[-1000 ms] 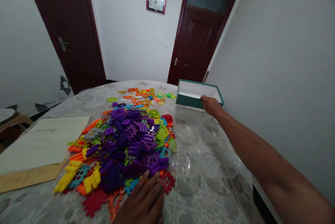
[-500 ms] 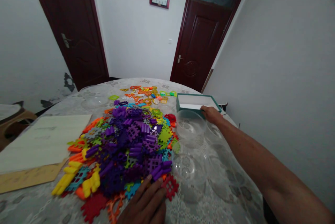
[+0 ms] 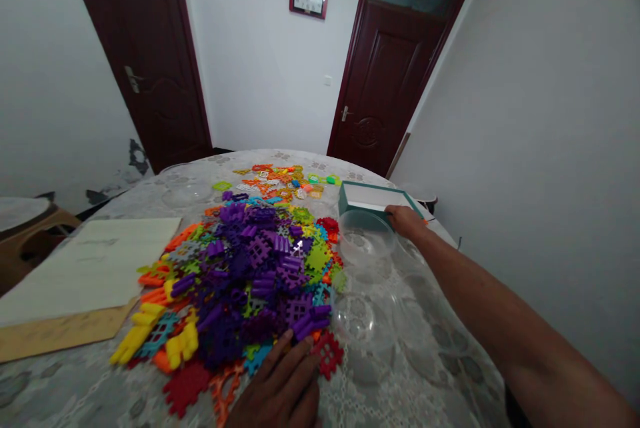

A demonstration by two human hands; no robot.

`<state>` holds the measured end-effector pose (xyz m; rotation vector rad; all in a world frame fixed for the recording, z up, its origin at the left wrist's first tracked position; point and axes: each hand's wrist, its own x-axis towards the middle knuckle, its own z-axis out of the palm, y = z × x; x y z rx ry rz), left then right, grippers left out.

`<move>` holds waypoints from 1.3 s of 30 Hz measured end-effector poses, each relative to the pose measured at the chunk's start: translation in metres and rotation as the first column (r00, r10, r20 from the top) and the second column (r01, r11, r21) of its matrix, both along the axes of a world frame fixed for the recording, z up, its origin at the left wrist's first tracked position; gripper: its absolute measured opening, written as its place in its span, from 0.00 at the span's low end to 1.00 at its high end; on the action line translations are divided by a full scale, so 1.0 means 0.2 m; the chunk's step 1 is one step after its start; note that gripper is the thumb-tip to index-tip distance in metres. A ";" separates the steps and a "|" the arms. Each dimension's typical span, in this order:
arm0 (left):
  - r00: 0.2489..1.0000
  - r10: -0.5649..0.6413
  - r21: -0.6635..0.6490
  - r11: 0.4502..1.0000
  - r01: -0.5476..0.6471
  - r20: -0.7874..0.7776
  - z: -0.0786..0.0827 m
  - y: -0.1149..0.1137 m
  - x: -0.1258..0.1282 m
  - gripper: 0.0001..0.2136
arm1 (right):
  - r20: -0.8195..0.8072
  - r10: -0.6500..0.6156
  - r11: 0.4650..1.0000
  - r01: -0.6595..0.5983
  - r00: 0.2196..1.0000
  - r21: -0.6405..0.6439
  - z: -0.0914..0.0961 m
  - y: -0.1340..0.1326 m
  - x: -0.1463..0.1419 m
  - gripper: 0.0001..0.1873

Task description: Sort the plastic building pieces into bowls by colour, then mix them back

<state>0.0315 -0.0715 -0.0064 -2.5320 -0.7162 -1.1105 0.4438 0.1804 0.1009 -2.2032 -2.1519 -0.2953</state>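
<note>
My right hand [image 3: 406,221] reaches out and is closed on the near rim of a shallow green box [image 3: 350,200] with a white inside. The left hand [image 3: 283,385] rests with fingers stretched out at the near edge of a big heap of plastic building pieces [image 3: 260,281]. Its fingertips are by a purple ribbed piece [image 3: 311,323] and a red square piece [image 3: 328,353]. I cannot tell whether they touch. Purple pieces top the heap, with yellow, orange, green and blue ones around them. A clear round bowl [image 3: 367,239] stands just in front of the box.
More clear plastic bowls [image 3: 356,315] stand right of the heap. Beyond it lie scattered small orange, white and green pieces [image 3: 285,178]. A pale sheet over brown cardboard [image 3: 100,268] lies at left. A patterned cloth covers the table [image 3: 370,408]; a chair [image 3: 40,238] stands beyond its left edge.
The box has turned or tilted slightly, its far right corner now lower in view, showing a clear rim behind it. My left hand stays by the heap. The view has shifted slightly.
</note>
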 end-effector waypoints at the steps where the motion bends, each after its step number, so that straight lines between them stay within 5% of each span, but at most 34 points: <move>1: 1.000 0.003 0.005 1.000 -0.003 -0.002 0.01 -0.01 0.00 0.08 | -0.002 -0.004 1.000 0.004 1.000 0.021 0.01 -0.01 -0.02 0.18; 6: 0.997 0.046 -0.066 0.997 -0.050 -0.055 0.07 -0.05 -0.01 0.11 | -0.058 0.104 0.965 -0.087 0.993 0.248 0.14 -0.16 -0.20 0.22; 9: 0.994 0.099 -0.113 0.988 -0.104 -0.048 0.10 -0.05 -0.03 0.10 | -0.137 0.420 0.799 -0.294 0.897 0.525 0.24 -0.43 -0.43 0.17; 11: 0.988 0.154 -0.115 0.981 -0.156 -0.022 0.10 -0.03 -0.05 0.08 | -0.162 0.603 0.701 -0.422 0.781 0.575 0.27 -0.69 -0.63 0.13; 15: 0.960 0.279 -0.122 0.954 -0.274 0.025 0.10 0.00 -0.10 0.07 | -0.309 0.742 0.667 -0.610 0.595 0.427 0.18 -1.19 -1.02 0.12; 18: 0.942 0.334 -0.136 0.936 -0.326 0.042 0.11 0.03 -0.14 0.07 | -0.381 0.650 0.735 -0.671 0.658 0.094 -0.03 -1.39 -1.22 0.10; 21: 0.929 0.366 -0.142 0.924 -0.356 0.057 0.13 0.05 -0.17 0.07 | -0.383 0.542 0.784 -0.614 0.748 -0.090 -0.21 -1.45 -1.33 0.16; 25: 0.911 0.411 -0.159 0.902 -0.401 0.040 0.14 0.07 -0.19 0.09 | -0.423 0.451 0.837 -0.537 0.786 -0.106 -0.33 -1.44 -1.42 0.13; 32: 0.890 0.455 -0.206 0.874 -0.439 0.036 0.18 0.10 -0.22 0.13 | -0.481 0.485 0.860 -0.497 0.731 0.112 -0.37 -1.39 -1.43 0.20; 39: 0.843 0.536 -0.216 0.819 -0.531 -0.043 0.37 0.23 -0.29 0.17 | -0.464 0.475 0.879 -0.430 0.748 0.206 -0.27 -1.29 -1.46 0.26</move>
